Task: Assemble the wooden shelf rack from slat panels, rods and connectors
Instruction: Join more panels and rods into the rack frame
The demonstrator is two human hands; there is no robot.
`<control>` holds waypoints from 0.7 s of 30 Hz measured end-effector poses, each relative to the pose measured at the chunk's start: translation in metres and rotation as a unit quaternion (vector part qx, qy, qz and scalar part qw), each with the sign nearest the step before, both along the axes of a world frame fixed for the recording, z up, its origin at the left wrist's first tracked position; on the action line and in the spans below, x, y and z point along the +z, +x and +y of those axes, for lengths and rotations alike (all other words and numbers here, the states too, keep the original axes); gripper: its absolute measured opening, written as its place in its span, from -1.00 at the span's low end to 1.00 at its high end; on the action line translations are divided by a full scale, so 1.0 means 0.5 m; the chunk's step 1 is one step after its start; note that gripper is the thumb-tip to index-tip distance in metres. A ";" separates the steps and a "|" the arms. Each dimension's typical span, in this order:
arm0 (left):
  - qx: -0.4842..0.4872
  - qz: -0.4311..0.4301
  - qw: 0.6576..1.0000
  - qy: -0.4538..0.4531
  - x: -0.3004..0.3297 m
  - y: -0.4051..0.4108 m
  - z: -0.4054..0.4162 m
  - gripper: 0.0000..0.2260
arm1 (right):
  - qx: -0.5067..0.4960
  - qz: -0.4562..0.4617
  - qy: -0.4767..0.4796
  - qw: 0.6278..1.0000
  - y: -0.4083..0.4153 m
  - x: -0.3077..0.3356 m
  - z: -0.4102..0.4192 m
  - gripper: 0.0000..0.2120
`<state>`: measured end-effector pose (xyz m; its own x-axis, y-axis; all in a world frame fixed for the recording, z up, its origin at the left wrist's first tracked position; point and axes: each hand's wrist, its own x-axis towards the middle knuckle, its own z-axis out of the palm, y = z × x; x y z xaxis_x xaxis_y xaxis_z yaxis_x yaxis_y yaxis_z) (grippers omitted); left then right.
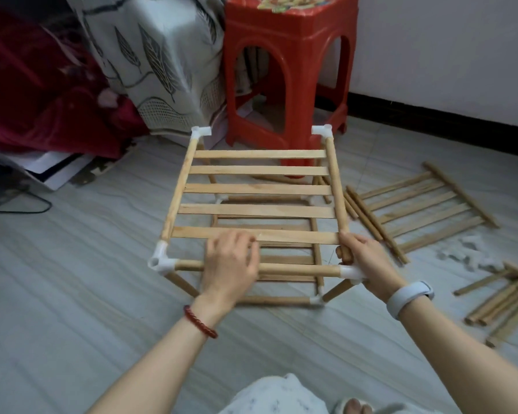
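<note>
Rack (257, 210) on floor, near stool (287, 70). Left hand (231, 261) fingers curled over near rod (296, 268); right hand (368, 258) fingers wrapped round near-right corner connector (352, 271). Panel rod looks unseated there, hard shove could pop other joints.

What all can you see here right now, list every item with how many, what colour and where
shelf rack: one, part-built, pale wood, centre floor
connectors: white, at rack corners
spare slat panel: one, pale wood, flat on floor, right
loose rods: several, pale wood, floor, far right
stool: one, red, behind rack
leaf-print cloth: grey-white, upper left
red fabric: dark red, far left
cable: black, left floor
hands: left hand on front rod; right hand gripping the near right corner
</note>
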<state>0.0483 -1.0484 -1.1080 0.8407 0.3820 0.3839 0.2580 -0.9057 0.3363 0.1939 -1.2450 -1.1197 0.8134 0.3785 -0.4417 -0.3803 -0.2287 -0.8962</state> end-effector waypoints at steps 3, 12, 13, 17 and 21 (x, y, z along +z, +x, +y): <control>-0.064 -0.002 0.997 0.052 -0.018 0.010 -0.071 -0.69 | 0.010 0.061 0.024 0.998 -0.030 0.007 0.007 -0.76; -0.147 -0.041 0.979 0.135 -0.024 -0.010 -0.006 -0.59 | 0.156 0.152 0.085 0.972 -0.046 0.033 -0.002 -0.83; -0.153 -0.022 0.978 0.137 -0.019 -0.011 0.005 -0.59 | 0.164 0.149 0.075 0.972 -0.047 0.033 0.002 -0.84; -0.144 0.070 0.985 0.058 0.006 -0.013 -0.018 -0.57 | 0.167 0.141 0.058 0.974 -0.042 0.033 0.004 -0.84; -0.151 0.161 0.975 0.015 0.019 0.007 -0.119 -0.38 | 0.172 0.082 -0.009 0.982 -0.037 0.045 0.002 -0.87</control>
